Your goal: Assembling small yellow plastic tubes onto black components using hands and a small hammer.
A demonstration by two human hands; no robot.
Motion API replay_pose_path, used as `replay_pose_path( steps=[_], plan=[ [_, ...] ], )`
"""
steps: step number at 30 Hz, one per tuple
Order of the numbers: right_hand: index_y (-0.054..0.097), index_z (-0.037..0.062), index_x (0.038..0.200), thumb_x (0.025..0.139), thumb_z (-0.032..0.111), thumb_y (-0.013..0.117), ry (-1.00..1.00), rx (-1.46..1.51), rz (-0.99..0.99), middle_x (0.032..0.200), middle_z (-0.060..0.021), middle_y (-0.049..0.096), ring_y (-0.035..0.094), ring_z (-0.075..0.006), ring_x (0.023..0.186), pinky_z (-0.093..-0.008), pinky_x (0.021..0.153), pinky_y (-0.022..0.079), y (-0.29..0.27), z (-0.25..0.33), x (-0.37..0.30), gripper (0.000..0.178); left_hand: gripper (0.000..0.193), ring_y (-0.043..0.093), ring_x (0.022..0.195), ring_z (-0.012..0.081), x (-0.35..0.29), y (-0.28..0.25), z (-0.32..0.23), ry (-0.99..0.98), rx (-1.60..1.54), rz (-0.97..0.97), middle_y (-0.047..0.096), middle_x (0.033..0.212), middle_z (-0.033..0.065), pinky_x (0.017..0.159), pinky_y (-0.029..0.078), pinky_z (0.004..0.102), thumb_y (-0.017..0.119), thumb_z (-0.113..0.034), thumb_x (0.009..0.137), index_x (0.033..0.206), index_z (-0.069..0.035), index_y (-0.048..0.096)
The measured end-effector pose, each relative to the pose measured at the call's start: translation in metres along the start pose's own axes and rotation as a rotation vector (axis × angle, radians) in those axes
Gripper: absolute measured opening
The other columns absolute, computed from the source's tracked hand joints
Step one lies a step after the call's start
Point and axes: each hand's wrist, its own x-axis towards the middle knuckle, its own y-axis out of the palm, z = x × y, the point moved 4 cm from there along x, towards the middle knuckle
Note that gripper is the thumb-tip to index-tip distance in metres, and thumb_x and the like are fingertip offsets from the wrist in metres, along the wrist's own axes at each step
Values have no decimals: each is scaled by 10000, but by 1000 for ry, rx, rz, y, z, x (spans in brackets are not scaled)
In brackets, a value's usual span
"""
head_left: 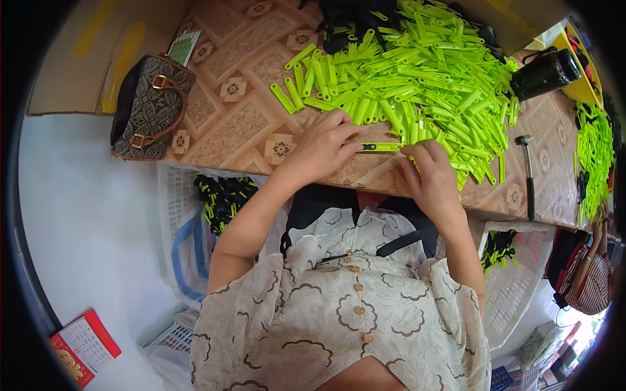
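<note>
Near the table's front edge, a slim lime-green plastic strip [381,147] with a black piece set in its left part lies level between my hands. My left hand [326,146] has its fingers closed on the strip's left end. At the other end my right hand [427,171] pinches, fingertips bent together. Just beyond both hands spreads a big heap of similar lime-green plastic strips [450,91], some loose ones reaching toward the left. Dark black pieces [339,40] lie at the heap's far left edge, too jumbled to tell their kind.
A patterned handbag [153,107] stands at the table's left edge. To the right lie a small hammer [528,176] and a black bottle [546,73]. Below the table are white plastic baskets [171,215] with black and green parts. Another person [587,280] sits far right by a second green pile.
</note>
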Motion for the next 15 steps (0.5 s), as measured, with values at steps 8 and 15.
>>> replay_pose_path(
  steps=[8, 15],
  plan=[
    [645, 54, 956, 875, 87, 653, 236, -5, -64, 878, -144, 610, 617, -354, 778, -424, 667, 500, -14, -31, -15, 88, 288, 553, 999, 290, -10, 5, -18, 53, 82, -156, 556, 1006, 82, 844, 397, 424, 743, -114, 768, 1035, -71, 643],
    [641, 70, 966, 868, 135, 666, 104, -131, -89, 867, -131, 608, 631, -352, 760, -443, 634, 514, 4, -28, 16, 120, 351, 545, 1035, 277, -17, 15, -19, 64, 238, -164, 556, 1047, 79, 891, 355, 429, 766, -146, 740, 1054, -70, 629]
  ],
)
